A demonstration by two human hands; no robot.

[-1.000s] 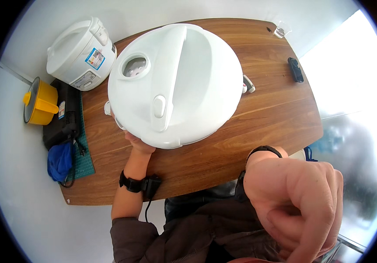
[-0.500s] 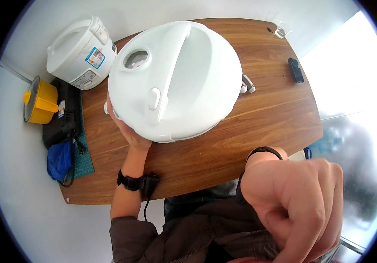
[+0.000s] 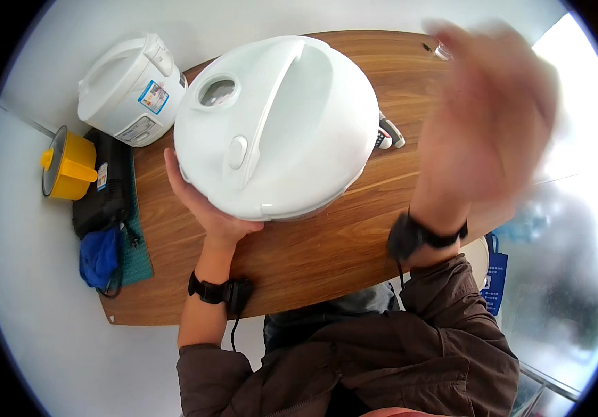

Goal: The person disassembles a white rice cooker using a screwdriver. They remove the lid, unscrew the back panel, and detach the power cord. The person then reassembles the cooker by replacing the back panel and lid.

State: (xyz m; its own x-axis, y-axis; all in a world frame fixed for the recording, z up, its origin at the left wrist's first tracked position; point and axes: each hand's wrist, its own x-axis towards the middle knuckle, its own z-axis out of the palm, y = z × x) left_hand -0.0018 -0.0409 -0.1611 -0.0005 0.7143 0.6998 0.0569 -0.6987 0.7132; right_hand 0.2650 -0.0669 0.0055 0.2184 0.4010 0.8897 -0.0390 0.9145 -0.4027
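A large white rice cooker (image 3: 333, 132), seen from above, fills the middle of the view. Its domed lid has a curved handle, an oval button and a round vent opening. My left hand (image 3: 208, 212) is wrapped round its lower left side, with the farther fingers partly hidden beneath it. Blurred by motion, my right hand (image 3: 483, 118) is raised at the right, apart from the cooker; its finger pose is smeared. Both wrists wear black straps with small devices.
On the wooden table (image 3: 299, 271), a second white cooker (image 3: 132, 97) stands back left. Nearby are a yellow pot (image 3: 73, 163), a black case (image 3: 97, 212), a blue cloth item (image 3: 99, 257) and a green mat (image 3: 135, 260). A grey-handled object (image 3: 390, 132) lies behind the large cooker.
My right hand has swung from the lower right, close to the camera, up over the table's right side. The large cooker has shifted and tilted slightly in my left hand.
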